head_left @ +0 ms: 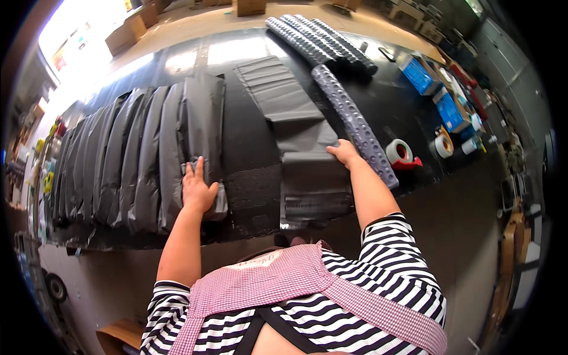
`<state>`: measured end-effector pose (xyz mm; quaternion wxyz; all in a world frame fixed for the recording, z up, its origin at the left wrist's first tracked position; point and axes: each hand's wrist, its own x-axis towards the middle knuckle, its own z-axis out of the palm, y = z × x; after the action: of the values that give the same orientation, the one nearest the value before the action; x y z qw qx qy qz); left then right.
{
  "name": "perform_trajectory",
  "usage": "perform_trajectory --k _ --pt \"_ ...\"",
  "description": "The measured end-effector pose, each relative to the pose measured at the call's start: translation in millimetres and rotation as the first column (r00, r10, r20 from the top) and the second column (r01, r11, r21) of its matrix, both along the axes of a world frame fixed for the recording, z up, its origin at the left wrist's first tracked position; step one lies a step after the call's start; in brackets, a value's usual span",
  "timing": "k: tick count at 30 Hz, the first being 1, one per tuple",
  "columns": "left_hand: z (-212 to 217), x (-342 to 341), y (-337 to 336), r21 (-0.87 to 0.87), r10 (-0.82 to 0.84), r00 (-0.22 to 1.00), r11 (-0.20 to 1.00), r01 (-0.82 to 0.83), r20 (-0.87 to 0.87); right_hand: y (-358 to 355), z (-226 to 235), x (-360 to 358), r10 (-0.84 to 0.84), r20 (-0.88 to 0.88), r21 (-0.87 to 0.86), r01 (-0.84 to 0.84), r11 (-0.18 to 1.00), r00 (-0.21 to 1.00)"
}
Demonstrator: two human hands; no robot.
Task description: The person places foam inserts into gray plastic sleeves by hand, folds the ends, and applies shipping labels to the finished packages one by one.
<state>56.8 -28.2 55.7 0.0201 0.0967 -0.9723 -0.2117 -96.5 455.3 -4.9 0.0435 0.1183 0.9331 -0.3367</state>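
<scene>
My left hand (199, 187) lies with fingers spread on the nearest of several dark grey, plastic-wrapped long packages (204, 121), which stand side by side in a row on the left. At the middle of the black table (251, 195), flat dark grey plastic bags (310, 168) lie overlapping in a strip that runs away from me. My right hand (345, 152) is at the strip's right edge, its fingers closed on the edge of a bag. Beyond that hand lies a long grey roll (355, 121) with round bumps.
Several shiny ribbed rolls (322, 44) lie at the far side. Toward the right are a tape roll in a red dispenser (402, 155), a yellow-edged tape roll (444, 144) and blue boxes (452, 110). Cardboard boxes (125, 34) stand on the floor beyond the table.
</scene>
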Motion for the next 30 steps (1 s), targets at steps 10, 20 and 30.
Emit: perform_trajectory --k 10,20,30 --pt "-7.8 0.6 -6.6 -0.075 0.022 1.000 0.997 -0.021 0.003 52.1 62.7 120.2 -0.215 -0.479 0.407 0.432 0.805 0.851" --pt "-8.4 -0.3 -3.5 -0.102 0.034 0.999 0.994 -0.036 -0.024 102.1 24.7 175.0 -0.314 -0.425 -0.118 0.292 0.949 0.849" --pt "15.6 9.2 36.0 -0.335 -0.044 0.986 0.942 -0.014 -0.164 104.6 3.9 175.3 -0.207 -0.625 -0.141 0.152 0.978 0.752"
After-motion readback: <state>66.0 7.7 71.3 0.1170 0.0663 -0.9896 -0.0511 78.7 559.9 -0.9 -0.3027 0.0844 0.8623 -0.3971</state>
